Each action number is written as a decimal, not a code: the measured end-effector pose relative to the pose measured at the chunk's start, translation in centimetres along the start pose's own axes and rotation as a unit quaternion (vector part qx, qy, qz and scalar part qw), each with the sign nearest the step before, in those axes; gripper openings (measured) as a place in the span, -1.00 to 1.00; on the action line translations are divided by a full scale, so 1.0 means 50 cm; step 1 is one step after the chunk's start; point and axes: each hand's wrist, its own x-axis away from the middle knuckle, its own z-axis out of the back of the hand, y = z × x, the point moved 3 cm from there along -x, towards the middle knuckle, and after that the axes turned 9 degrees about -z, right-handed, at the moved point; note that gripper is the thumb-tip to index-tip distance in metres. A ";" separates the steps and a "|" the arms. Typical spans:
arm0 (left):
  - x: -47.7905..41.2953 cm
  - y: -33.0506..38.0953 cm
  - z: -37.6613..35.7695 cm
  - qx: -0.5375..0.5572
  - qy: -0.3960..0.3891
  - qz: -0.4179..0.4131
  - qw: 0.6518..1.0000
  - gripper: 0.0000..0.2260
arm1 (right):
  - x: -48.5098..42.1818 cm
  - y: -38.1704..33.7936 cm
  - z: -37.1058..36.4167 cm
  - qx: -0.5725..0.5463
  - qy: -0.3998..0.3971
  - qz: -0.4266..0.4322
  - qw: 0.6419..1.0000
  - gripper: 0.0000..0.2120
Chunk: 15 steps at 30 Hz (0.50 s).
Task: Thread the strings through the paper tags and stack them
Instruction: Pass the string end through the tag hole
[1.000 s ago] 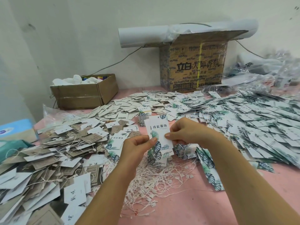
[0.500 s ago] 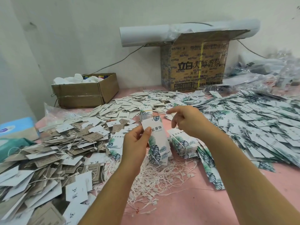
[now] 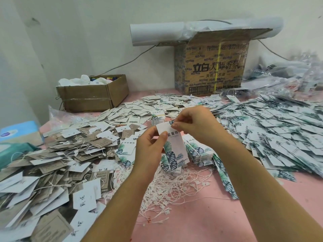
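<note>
Tag heaps around (strings below)

1. I see my left hand holding a leaf-printed tag upright above the pink surface, thumb on its printed face.
2. My right hand pinches the tag's top edge.
3. Beneath both hands lies a tangle of white strings. A tidy stack of tags sits just beside it.
4. Brown and white loose tags are heaped on my left, and leaf-printed heaps on my right.

matt paper tag, cardboard box
</note>
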 end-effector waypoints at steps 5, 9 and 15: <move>0.002 0.001 0.000 -0.004 -0.006 0.000 1.000 -0.79 | -0.002 0.000 -0.001 0.045 0.007 0.007 0.999 -0.89; 0.003 0.003 -0.001 -0.009 -0.009 -0.004 1.000 -0.77 | -0.001 -0.006 -0.001 0.079 0.014 0.013 0.997 -0.88; 0.003 0.008 -0.003 -0.013 -0.017 -0.019 1.000 -0.76 | 0.002 -0.011 -0.004 0.107 0.022 0.012 0.994 -0.90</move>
